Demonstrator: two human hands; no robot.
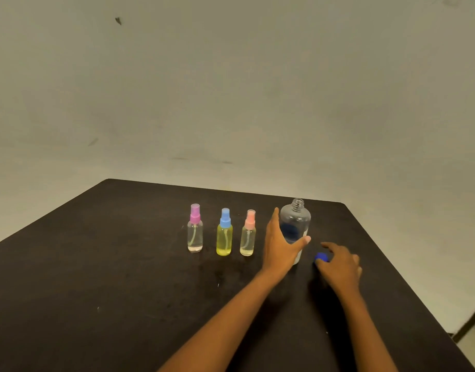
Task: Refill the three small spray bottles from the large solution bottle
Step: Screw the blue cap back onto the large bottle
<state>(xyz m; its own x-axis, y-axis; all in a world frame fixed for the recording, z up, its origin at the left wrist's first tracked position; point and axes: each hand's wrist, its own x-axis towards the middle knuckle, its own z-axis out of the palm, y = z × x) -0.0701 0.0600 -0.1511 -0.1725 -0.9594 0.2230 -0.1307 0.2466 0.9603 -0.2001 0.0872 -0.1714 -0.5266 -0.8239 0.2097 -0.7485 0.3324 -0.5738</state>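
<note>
Three small spray bottles stand upright in a row on the dark table: a clear one with a purple cap, a yellow one with a blue cap and a pale one with a pink cap. To their right stands the large clear solution bottle, its threaded neck uncapped. My left hand wraps around its lower body, thumb across the front. My right hand rests on the table just right of it, fingertips on a blue cap.
The table's far edge runs just behind the bottles, and its right edge slants down toward the lower right, where the floor shows. A plain pale wall fills the background.
</note>
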